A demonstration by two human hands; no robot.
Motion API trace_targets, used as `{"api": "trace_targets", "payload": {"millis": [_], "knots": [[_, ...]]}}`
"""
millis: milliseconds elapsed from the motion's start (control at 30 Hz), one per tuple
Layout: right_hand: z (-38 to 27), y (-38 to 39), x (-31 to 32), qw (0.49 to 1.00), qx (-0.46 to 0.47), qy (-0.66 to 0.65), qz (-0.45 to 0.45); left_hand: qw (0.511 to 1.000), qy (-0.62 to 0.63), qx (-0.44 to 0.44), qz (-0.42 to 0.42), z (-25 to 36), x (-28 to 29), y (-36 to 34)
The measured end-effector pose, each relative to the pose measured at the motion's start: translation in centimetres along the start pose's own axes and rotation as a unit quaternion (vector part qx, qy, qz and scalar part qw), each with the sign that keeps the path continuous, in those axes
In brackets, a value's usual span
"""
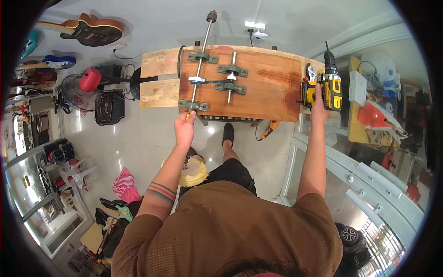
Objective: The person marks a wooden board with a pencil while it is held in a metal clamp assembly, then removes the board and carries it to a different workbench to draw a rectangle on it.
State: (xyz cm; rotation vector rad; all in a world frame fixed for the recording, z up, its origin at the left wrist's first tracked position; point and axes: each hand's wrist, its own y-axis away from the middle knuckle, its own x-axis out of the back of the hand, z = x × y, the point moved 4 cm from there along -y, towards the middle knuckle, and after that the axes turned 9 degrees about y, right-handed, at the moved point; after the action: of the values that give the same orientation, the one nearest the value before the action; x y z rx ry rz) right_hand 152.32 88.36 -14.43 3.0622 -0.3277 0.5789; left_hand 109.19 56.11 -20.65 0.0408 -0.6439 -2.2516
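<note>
My left hand is closed round a small yellow-handled tool, its tip up against the near pillow block bearing. A long steel shaft runs through this bearing and a farther one, carrying a white pulley. A dark belt reaches from that pulley to a shorter shaft in two more bearing blocks. At the right end of the wooden board, my right hand grips a yellow and black cordless drill, bit pointing away; its fingers are mostly hidden.
A silver adjustable wrench lies beside the drill. Below the board's front edge hangs an orange-handled tool. A round disc with yellow fringe is near my left leg. A fan stands left; a cluttered side table is right.
</note>
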Motion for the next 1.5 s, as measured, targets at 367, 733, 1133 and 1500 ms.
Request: {"api": "trace_targets", "payload": {"millis": [367,733,1133,1500], "knots": [[0.9,0.7,-0.8,1.0,-0.01,-0.03,-0.002,0.998,0.003,-0.055,0.0,3.2,4.6,-3.9],[-4.6,7.0,-4.2,0.995,-0.03,-0.066,-0.066,0.991,-0.1,-0.082,0.015,2.3,9.8,-9.3],[-8.5,16.0,-9.8,0.975,-0.074,-0.028,-0.209,0.981,-0.145,-0.119,0.041,1.5,13.4,-11.5],[-8.6,17.6,-6.9,0.983,-0.088,0.04,-0.153,0.978,-0.152,-0.108,0.09,0.6,15.7,-12.3]]}}
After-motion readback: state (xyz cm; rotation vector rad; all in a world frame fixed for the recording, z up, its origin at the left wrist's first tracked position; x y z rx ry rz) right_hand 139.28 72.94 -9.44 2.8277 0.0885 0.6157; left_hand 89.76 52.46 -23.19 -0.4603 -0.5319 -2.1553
